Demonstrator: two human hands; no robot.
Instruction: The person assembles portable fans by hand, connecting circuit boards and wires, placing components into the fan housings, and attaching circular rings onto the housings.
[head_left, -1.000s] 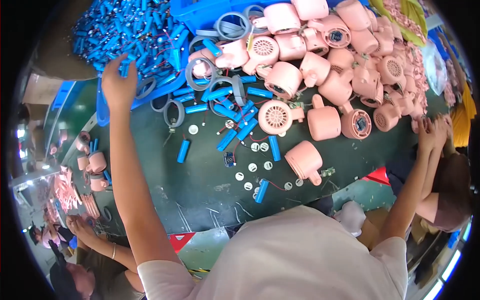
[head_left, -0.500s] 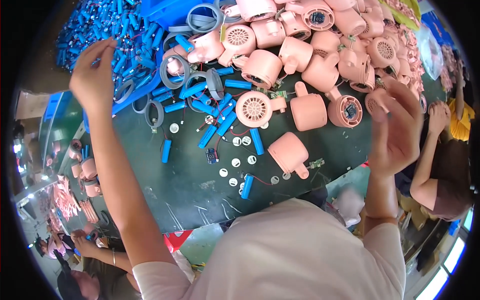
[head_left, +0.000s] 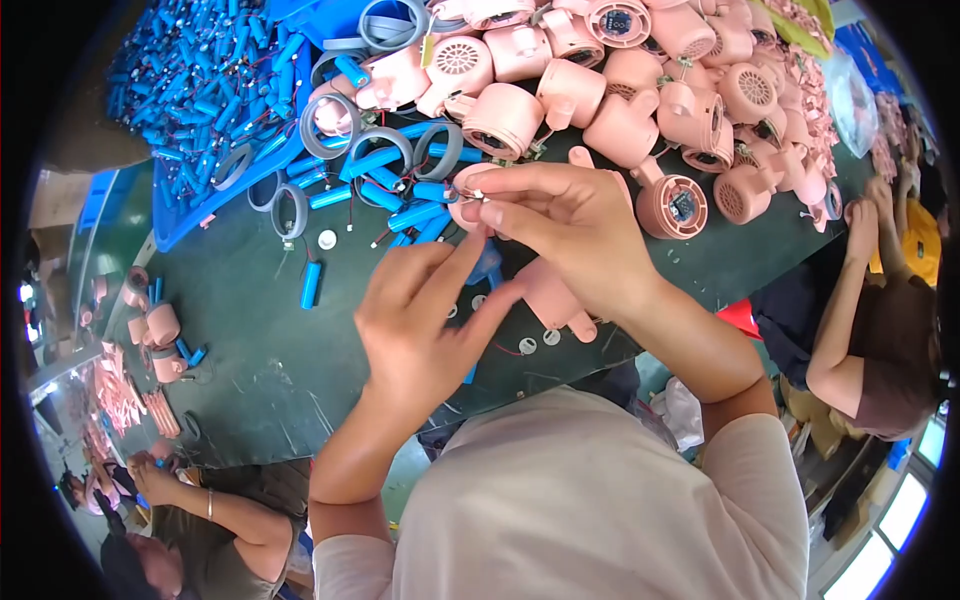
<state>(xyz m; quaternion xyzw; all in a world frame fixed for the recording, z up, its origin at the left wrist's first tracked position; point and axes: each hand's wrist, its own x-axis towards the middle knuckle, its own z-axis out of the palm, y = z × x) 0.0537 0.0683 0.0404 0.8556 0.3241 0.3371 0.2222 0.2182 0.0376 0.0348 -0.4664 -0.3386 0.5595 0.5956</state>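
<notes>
My right hand (head_left: 575,225) is over the middle of the table, thumb and forefinger pinched on a small whitish piece (head_left: 476,195) too small to name. My left hand (head_left: 420,315) is just below it, thumb and forefinger spread, a fingertip close to the right thumb. A smeared blue battery (head_left: 487,264) shows between the hands; I cannot tell whether it hangs or lies there. Under the right hand is a pink fan housing (head_left: 548,295), partly hidden. Loose blue batteries (head_left: 415,216) with thin wires lie beyond my left hand.
Pink fan housings (head_left: 630,130) are heaped at the far side and right. A blue bin (head_left: 172,232) of batteries stands far left, with grey rings (head_left: 290,212) beside it. One battery (head_left: 311,285) lies apart on the dark green table (head_left: 260,350). Other people sit at both sides.
Both hands were raised wide apart, left and right; they have come together over the table's middle. The right fingers now pinch a small whitish piece. The view has shifted slightly.
</notes>
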